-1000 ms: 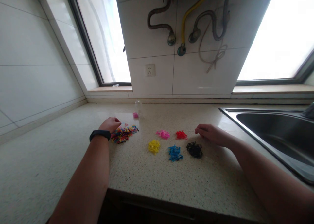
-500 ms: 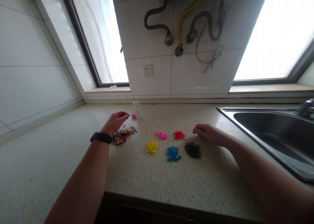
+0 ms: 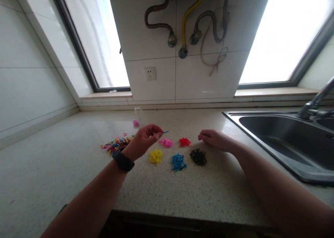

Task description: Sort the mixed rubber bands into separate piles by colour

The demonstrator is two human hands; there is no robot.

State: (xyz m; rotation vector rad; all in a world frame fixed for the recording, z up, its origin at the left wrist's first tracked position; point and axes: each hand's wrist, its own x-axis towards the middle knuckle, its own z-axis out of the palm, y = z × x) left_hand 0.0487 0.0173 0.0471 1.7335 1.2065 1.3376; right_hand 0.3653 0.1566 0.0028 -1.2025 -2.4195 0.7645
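Note:
My left hand (image 3: 144,140) hovers above the counter and pinches a small blue rubber band (image 3: 165,132) between its fingertips. Left of it lies a mixed pile of coloured bands (image 3: 114,144). Sorted little heaps sit in front of me: pink (image 3: 166,142), red (image 3: 184,142), yellow (image 3: 156,156), blue (image 3: 177,161) and black (image 3: 198,157). My right hand (image 3: 215,140) rests loosely curled on the counter just right of the red heap, holding nothing I can see.
A small clear jar with something pink in it (image 3: 136,118) stands at the back. The steel sink (image 3: 281,140) with its tap (image 3: 314,102) fills the right side. The speckled counter (image 3: 182,192) ends in a front edge close to me.
My left hand picked a blue band out of the mixed pile, lifted it and carried it right toward the sorted heaps. The right hand stayed put. The view shifted right.

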